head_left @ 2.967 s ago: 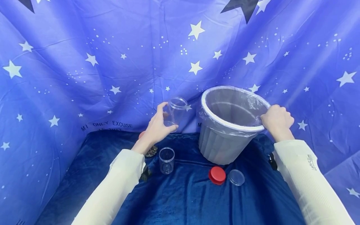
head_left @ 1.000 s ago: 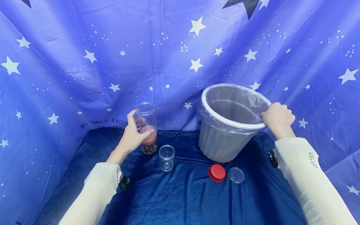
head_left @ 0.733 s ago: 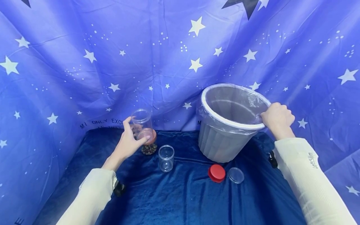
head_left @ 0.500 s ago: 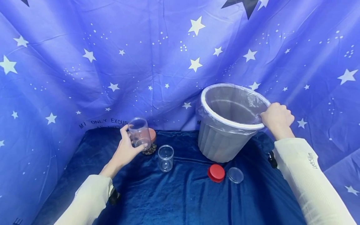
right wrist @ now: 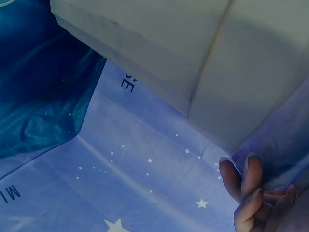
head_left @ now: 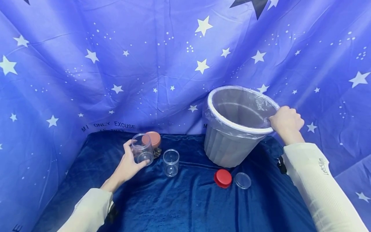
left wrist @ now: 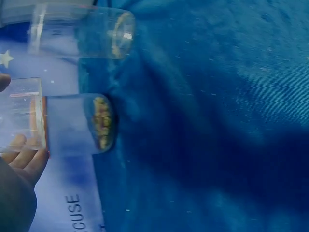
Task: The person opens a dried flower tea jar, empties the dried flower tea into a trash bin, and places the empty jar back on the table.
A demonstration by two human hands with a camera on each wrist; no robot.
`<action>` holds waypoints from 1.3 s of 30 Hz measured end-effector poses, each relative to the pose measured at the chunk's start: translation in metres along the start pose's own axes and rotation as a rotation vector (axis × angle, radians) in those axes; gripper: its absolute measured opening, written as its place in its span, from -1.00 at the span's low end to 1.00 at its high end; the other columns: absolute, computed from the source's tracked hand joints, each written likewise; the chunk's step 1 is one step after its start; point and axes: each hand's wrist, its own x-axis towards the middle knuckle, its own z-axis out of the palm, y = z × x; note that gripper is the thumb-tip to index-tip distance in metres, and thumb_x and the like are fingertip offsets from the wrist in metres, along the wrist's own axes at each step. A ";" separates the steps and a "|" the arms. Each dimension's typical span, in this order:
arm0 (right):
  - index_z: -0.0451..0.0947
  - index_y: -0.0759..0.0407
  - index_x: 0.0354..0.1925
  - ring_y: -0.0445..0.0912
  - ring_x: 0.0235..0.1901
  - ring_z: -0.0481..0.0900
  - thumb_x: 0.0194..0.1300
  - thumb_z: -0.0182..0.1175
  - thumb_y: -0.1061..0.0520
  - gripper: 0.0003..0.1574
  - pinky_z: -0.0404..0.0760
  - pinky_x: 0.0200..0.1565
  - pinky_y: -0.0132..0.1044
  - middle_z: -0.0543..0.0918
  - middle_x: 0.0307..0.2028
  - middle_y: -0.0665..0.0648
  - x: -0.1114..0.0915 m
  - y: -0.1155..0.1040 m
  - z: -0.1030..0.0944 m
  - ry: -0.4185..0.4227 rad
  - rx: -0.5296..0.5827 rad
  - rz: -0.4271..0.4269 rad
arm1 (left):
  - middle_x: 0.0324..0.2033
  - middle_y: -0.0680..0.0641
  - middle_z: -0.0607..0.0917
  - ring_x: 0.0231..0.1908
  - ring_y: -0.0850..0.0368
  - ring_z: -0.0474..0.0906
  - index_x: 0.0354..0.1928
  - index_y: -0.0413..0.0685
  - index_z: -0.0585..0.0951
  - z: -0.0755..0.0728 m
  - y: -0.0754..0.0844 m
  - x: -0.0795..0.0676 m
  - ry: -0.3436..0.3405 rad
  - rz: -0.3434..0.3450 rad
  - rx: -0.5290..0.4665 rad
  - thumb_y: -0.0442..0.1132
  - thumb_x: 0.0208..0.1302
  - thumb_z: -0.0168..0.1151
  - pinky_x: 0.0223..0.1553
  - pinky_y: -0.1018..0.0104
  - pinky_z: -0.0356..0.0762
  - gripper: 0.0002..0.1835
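My left hand (head_left: 127, 166) holds a clear, lidless plastic jar (head_left: 142, 149) round its side, thumb on the near side. In the left wrist view this jar (left wrist: 17, 113) is held up off the cloth, overlapping the orange-red lid of another jar. That lidded jar (head_left: 152, 139) has small brown pieces, perhaps pebbles or nuts, at its bottom. A second open clear jar (head_left: 171, 163) stands upright to the right. My right hand (head_left: 287, 124) grips the rim of a grey trash bin (head_left: 224, 146) lined with a clear bag; the bin leans to the right.
A red lid (head_left: 223, 178) and a clear round lid (head_left: 243, 180) lie on the blue cloth (head_left: 185, 206) in front of the bin. A blue star-print curtain (head_left: 156, 64) hangs behind and at both sides.
My left hand has carried the clear jar leftward and down, from beside the bin to next to the lidded jar. My right hand has stayed on the bin's rim.
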 end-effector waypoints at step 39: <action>0.27 0.69 0.14 0.56 0.03 0.43 0.29 0.04 -0.08 -0.16 0.48 -0.09 0.28 0.41 0.05 0.71 -0.001 0.000 0.001 0.008 0.008 -0.002 | 0.01 -0.19 0.61 -0.02 -0.06 0.59 0.19 -0.08 0.29 0.014 -0.063 -0.024 -0.176 -0.137 0.079 -0.19 -0.17 0.62 0.02 0.07 0.48 -0.13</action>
